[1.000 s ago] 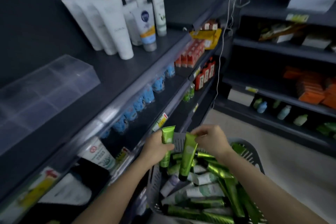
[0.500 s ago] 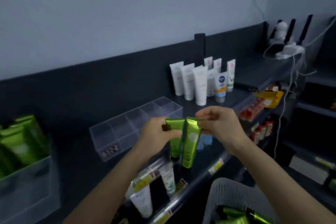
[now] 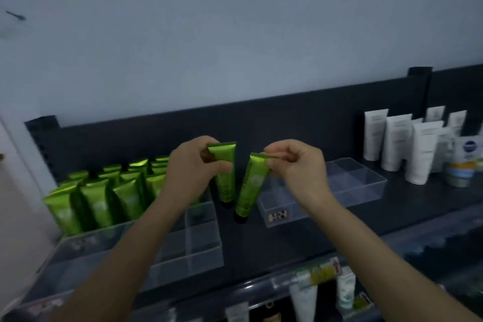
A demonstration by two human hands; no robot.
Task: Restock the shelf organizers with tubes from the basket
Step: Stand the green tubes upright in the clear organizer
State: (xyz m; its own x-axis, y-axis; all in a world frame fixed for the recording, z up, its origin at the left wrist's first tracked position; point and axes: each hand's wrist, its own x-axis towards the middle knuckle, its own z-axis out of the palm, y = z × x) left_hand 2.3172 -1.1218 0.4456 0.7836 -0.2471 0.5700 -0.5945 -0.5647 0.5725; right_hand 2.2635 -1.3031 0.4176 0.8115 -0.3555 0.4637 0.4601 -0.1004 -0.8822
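It's dim in here, with a cool bluish cast. The pale wall (image 3: 235, 34) takes most of the light, evenly, its source out of view, while the dark shelf (image 3: 261, 243) swallows detail. A soft sheen sits on the left tube (image 3: 226, 183) in the left hand (image 3: 193, 167) and the right tube (image 3: 251, 185) in the right hand (image 3: 295, 165). Everything looks soft; the white tubes (image 3: 397, 144) and price labels (image 3: 321, 273) are smeared unreadable. The shelf line bows toward the edges.
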